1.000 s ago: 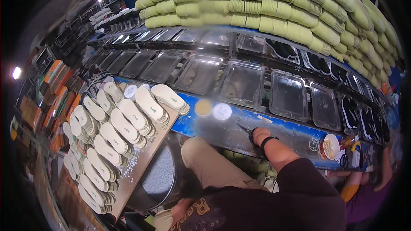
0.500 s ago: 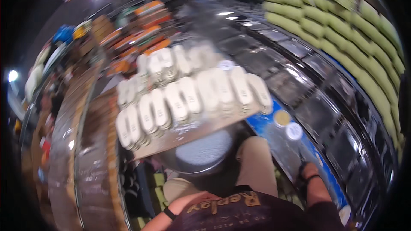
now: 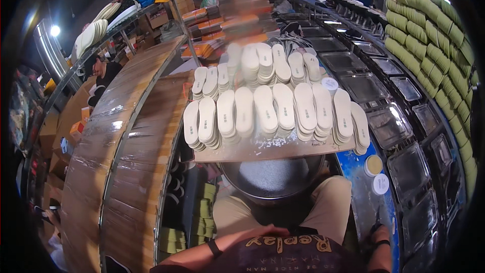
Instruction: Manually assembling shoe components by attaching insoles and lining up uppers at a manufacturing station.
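My left hand [image 3: 260,232] lies against the front of my dark shirt, above my lap. Its fingers are mostly hidden, so their pose cannot be told. Low on the right, my right hand [image 3: 381,233] is beside the blue bench [image 3: 361,197], its fingers closed around something dark that I cannot make out. In front of me, a wooden board [image 3: 273,150] bears stacks of cream insoles [image 3: 264,108] in two rows. Beneath the board's near edge is a wide, dark round basin [image 3: 273,174] with a pale surface inside. Neither hand touches the insoles.
On the blue bench are a yellowish round lid [image 3: 373,165] and a white one [image 3: 380,184]. Dark metal trays [image 3: 409,167] line the right side, below piled green stacks [image 3: 429,35]. A brown plastic-wrapped bench [image 3: 134,182] runs along the left. Orange-edged sheets [image 3: 247,7] stand behind.
The view has swung and levelled, so the board and insoles appear farther right and sharper. My left hand stays by the shirt, and my right hand stays low beside the blue bench.
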Tool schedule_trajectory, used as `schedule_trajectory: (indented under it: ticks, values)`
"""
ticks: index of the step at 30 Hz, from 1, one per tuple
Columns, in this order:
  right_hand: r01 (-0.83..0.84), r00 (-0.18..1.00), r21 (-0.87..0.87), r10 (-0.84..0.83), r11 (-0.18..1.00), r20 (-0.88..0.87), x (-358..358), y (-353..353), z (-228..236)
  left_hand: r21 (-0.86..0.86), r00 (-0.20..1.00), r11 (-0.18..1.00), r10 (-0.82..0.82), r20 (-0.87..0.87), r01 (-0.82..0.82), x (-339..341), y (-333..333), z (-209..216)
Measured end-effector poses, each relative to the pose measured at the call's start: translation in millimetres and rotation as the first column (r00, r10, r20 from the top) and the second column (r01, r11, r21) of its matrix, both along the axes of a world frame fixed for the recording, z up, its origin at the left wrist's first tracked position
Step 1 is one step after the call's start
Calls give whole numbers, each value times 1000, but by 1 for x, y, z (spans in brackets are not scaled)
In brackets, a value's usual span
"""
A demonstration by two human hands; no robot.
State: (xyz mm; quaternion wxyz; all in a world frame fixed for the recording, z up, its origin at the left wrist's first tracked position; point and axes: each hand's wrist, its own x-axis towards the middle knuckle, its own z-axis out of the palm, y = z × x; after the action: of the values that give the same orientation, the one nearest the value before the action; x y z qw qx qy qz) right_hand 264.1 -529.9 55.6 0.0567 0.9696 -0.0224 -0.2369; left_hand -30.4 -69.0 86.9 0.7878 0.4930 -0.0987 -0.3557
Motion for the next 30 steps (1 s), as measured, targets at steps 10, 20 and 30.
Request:
schedule_trajectory:
  ticks: [10,20,30]
  values:
    - [137,990,54,-136,989,-23,-1,27,36,464,790,642,534,300,-610,36,78,2]
    - [114,993,-45,-115,992,-19,5,6,6,526,490,-209,202,848,-825,174,186,-44]
    - [111,991,-91,-117,990,-68,7,12,8,464,422,-175,229,877,-868,228,139,-53]
